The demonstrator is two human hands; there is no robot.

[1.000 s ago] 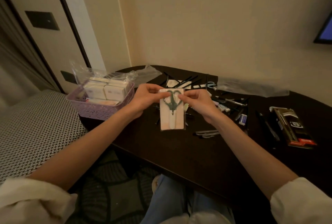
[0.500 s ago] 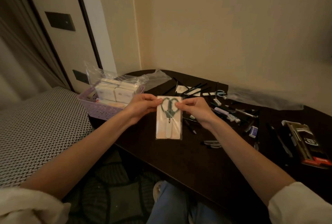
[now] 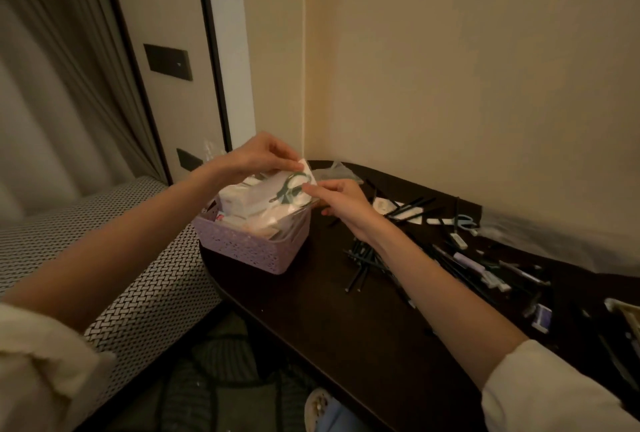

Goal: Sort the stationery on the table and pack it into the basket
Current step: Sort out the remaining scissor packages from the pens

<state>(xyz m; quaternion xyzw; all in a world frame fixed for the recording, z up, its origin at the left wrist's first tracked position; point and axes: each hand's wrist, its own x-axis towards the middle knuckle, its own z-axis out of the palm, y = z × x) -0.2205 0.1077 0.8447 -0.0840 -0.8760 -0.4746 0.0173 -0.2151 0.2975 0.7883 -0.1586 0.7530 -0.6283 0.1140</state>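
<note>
A packaged pair of green-handled scissors point(image 3: 289, 190) on a white card hangs tilted over the purple basket point(image 3: 256, 249). My left hand point(image 3: 258, 156) pinches the pack's upper corner. My right hand point(image 3: 337, 201) pinches its right edge near the handles. The basket stands on the left end of the dark table point(image 3: 329, 310) and holds several white boxes point(image 3: 239, 203) in clear wrap. Loose black pens point(image 3: 363, 263) lie just right of the basket, partly hidden under my right forearm.
More pens, markers and small erasers point(image 3: 485, 265) are strewn across the right half of the table. Blue scissors point(image 3: 464, 222) lie near the wall beside a clear plastic bag point(image 3: 554, 244). A woven bench point(image 3: 114, 258) adjoins the table's left side.
Both hands have carried the scissors pack from in front of me leftward and up over the basket, tilting it from upright toward flat. The view has swung left.
</note>
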